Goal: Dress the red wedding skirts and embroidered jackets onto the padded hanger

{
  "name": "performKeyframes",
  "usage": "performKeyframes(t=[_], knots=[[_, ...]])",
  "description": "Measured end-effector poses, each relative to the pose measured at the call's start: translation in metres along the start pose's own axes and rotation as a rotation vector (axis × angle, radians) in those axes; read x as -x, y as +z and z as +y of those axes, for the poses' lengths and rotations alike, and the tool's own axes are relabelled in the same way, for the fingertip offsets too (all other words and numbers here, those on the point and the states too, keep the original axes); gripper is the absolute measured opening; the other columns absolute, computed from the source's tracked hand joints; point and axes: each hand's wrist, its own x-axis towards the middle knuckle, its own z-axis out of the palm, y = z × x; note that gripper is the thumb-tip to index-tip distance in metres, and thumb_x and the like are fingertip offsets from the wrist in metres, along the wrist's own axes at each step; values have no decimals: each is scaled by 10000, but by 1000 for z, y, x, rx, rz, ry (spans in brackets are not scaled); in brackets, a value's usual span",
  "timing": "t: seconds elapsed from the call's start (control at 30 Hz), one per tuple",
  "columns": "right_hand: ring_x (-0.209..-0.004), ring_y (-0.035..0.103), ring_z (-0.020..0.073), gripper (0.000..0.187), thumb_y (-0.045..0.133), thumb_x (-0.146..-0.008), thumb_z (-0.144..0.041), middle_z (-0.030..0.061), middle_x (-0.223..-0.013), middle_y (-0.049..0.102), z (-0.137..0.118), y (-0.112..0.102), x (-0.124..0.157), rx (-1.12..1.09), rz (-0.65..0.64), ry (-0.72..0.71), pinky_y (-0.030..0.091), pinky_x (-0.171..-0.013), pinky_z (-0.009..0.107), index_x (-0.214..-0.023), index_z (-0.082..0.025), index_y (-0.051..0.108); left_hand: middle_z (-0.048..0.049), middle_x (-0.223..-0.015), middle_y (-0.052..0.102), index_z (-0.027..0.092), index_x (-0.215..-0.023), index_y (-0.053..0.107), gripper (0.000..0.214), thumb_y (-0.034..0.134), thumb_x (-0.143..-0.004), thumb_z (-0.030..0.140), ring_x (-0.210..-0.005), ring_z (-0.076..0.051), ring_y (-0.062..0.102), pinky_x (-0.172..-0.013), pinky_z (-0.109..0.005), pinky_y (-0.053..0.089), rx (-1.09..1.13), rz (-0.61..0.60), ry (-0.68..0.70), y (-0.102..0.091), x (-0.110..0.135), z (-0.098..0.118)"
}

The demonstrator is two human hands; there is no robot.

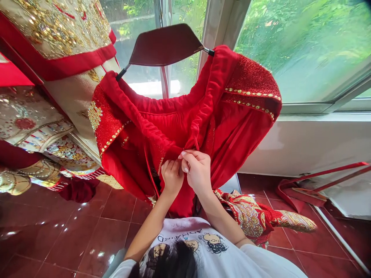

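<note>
A red skirt [162, 127] with a gathered waistband, glittery side panels and gold stone trim hangs by two black clips from a dark brown hanger [166, 44]. Its waistband meets at the front, low in the middle of the view. There my right hand [198, 170] pinches the waistband [199, 123] end, thumb and fingers pressed together. Close against it, my left hand [173, 177] is closed with curled fingers on the other side of the waistband. Whatever fastening lies between the fingertips is hidden.
Embroidered cream and red costumes [72, 46] hang at the left. Windows [304, 50] stand behind. To the lower right lie a red-gold embroidered cloth [249, 212] and a red dustpan [298, 195] on the red tiled floor [72, 231].
</note>
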Motion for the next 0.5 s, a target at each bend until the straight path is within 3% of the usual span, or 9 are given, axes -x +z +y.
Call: performKeyframes(t=[0.17,0.3,0.37,0.5], knots=[[-386,287,47,209,630,-748,-312,-63,-399,394,-1,-1,2,7,-80,-11,230,-432,233,-621,-147,620,-53,-617,610,164,-727,627,156,531,-849,168,-591,-193,537,-602,-298,337,2,-49,26,-12,-11,-3],[-385,279,42,225,634,-767,-329,-71,-398,375,1,2,9,-3,-113,-4,225,-434,229,-648,-137,641,-108,-792,690,117,-958,642,231,457,-912,246,-691,-213,620,-658,-298,403,-82,53,68,-24,-25,-5],[-385,282,42,236,636,-770,-338,-71,-396,379,1,5,10,5,-110,-5,222,-430,226,-650,-135,646,-94,-741,684,125,-911,647,269,408,-933,246,-642,-200,615,-626,-286,397,-156,98,90,-26,-32,-7],[-389,296,44,223,659,-751,-335,-68,-393,399,-2,11,9,-24,-79,-18,210,-426,222,-655,-134,656,-40,-548,584,156,-753,641,296,410,-926,218,-497,-174,537,-519,-272,321,-200,34,132,-26,-45,-9]])
